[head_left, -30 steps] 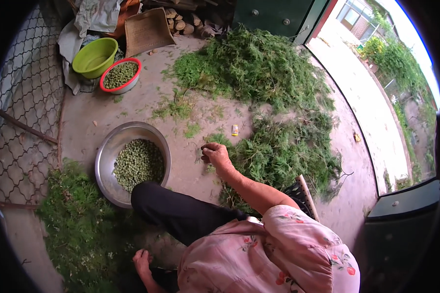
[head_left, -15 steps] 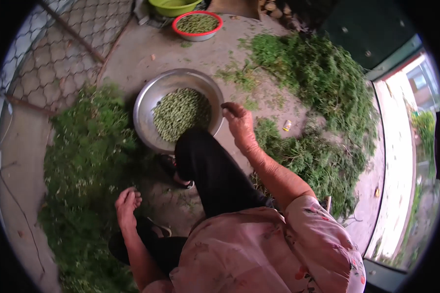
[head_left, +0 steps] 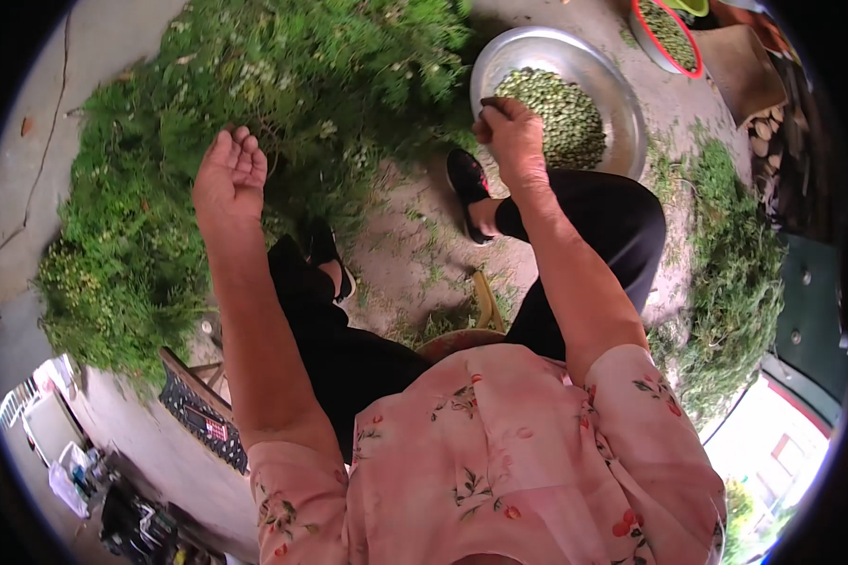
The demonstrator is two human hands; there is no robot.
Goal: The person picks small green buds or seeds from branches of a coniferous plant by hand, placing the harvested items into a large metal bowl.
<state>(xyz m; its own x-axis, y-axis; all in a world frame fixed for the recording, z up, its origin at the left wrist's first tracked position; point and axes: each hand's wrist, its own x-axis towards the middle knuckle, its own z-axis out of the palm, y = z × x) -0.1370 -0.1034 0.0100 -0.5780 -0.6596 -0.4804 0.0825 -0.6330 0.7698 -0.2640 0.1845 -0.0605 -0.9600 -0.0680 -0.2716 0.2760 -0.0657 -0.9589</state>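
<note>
Floor (head_left: 405, 268) beneath 2 hands (head_left: 231, 184) (head_left: 518, 143), greenery (head_left: 264, 71), bowl (head_left: 624, 104), illegible red patch (head_left: 215, 429)

Shows grey concrete floor (head_left: 113, 47) upper left, dark green bolted panel (head_left: 820, 306) right edge, bright daylit opening (head_left: 758, 443) lower right.

this looks like a household shed (stacked firewood (head_left: 761, 143), heaped greenery (head_left: 292, 80)) with a green door (head_left: 808, 306).
</note>
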